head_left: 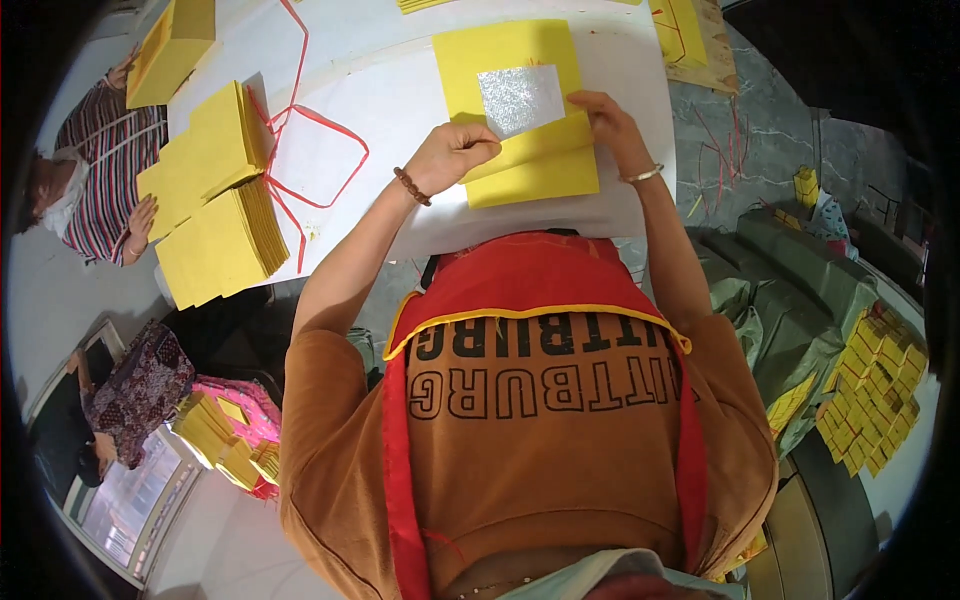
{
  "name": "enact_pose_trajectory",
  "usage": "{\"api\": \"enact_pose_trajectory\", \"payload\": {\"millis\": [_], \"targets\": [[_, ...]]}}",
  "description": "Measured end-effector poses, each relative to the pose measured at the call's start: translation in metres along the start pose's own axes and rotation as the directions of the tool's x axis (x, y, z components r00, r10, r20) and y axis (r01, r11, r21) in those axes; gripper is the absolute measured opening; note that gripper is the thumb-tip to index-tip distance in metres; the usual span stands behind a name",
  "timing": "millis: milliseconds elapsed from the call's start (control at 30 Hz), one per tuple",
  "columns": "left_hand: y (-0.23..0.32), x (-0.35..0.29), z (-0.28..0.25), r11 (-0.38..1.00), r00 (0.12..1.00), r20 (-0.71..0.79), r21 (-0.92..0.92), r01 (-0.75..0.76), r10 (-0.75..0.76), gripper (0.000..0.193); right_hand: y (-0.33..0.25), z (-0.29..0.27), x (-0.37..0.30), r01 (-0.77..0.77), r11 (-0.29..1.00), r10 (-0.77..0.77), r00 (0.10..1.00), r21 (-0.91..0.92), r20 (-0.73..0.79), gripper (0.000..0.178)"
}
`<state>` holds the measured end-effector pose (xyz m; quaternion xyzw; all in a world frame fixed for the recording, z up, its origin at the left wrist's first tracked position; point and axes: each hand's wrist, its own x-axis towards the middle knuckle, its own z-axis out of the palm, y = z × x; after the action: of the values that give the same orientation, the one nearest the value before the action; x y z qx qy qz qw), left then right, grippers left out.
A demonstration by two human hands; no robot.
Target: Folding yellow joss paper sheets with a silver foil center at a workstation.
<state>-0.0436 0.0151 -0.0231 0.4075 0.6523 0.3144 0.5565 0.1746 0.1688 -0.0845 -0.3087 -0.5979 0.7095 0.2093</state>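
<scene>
A stack of yellow paper sheets (pixel 455 75) lies on the white table in front of me, with a silver foil square (pixel 520 98) on the top sheet. The near edge of that sheet is lifted into a folded yellow flap (pixel 540 145), which covers the lower part of the foil. My left hand (pixel 450 158), a beaded bracelet at its wrist, is closed, pinching the flap's left end between thumb and fingers. At the other end my right hand (pixel 615 130) grips the flap, its index finger reaching over the paper's right edge.
Thick yellow paper piles (pixel 220 240) sit at the table's left, beside loose red ties (pixel 325 190). A co-worker in a striped top (pixel 105 160) handles yellow paper there. Bundled yellow packs (pixel 870 390) are stacked at the far right, past green sacking (pixel 780 290). Red strings (pixel 725 150) litter the floor.
</scene>
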Motion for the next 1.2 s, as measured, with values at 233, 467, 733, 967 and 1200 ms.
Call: {"api": "enact_pose_trajectory", "payload": {"millis": [233, 467, 733, 967, 1200], "targets": [[-0.004, 0.008, -0.005, 0.985, 1.000, 0.005, -0.173, 0.022, -0.021, 0.020, -0.003, -0.003, -0.011, 0.358, 0.805, -0.260, 0.930, -0.473, 0.261, 0.054], [0.001, 0.005, -0.007, 0.988, 0.999, 0.050, -0.155, 0.026, -0.018, 0.019, -0.013, -0.004, -0.005, 0.170, 0.927, -0.100, 0.971, -0.333, 0.217, 0.040], [0.008, 0.004, -0.009, 0.987, 0.994, 0.101, -0.154, 0.046, -0.030, 0.018, 0.005, -0.009, -0.005, 0.205, 0.977, -0.189, 0.957, -0.052, 0.222, 0.057], [0.012, 0.002, -0.007, 0.993, 0.995, 0.091, -0.114, 0.038, -0.028, 0.015, 0.015, -0.015, -0.003, 0.256, 0.952, -0.214, 0.949, -0.171, 0.230, 0.050], [0.001, 0.004, -0.007, 0.987, 0.998, 0.032, -0.156, 0.051, -0.046, 0.018, -0.007, -0.003, -0.009, 0.328, 0.859, -0.251, 0.939, -0.393, 0.233, 0.031]]}}
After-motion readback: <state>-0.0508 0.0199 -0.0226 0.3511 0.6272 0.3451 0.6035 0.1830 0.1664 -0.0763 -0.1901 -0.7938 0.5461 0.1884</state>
